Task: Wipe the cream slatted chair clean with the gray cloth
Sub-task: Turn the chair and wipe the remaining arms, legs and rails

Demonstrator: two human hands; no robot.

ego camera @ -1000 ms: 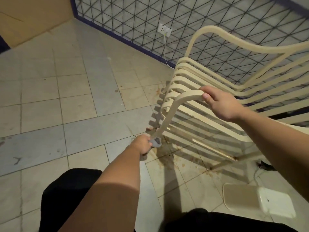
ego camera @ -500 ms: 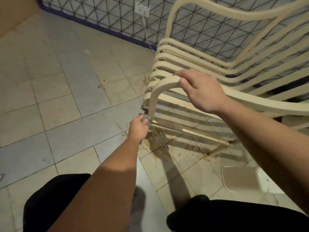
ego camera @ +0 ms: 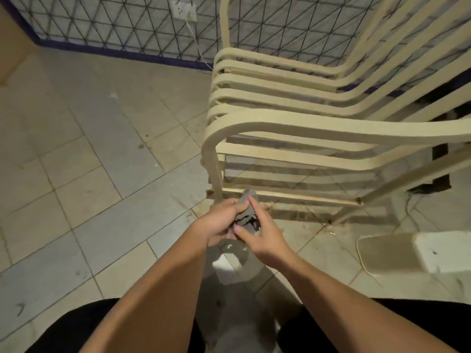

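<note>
The cream slatted chair point(ego camera: 318, 123) fills the upper right, its near armrest curving down into a front leg. Just in front of the foot of that leg, both my hands meet around the bunched gray cloth point(ego camera: 246, 209). My left hand point(ego camera: 218, 222) grips the cloth from the left. From the right, my right hand point(ego camera: 262, 231) pinches it between thumb and fingers. Part of the cloth sticks up above my fingers, close to the chair's low side rail.
The tiled floor point(ego camera: 102, 174) is stained around the chair's feet. A pale plastic lid or tray point(ego camera: 397, 252) lies on the floor at the right. A mesh-patterned wall with a socket point(ego camera: 184, 10) and cable runs behind. My dark-clothed knees are at the bottom.
My right hand has left the chair's armrest and come down to the cloth. My left hand has drawn the cloth back slightly from the front leg.
</note>
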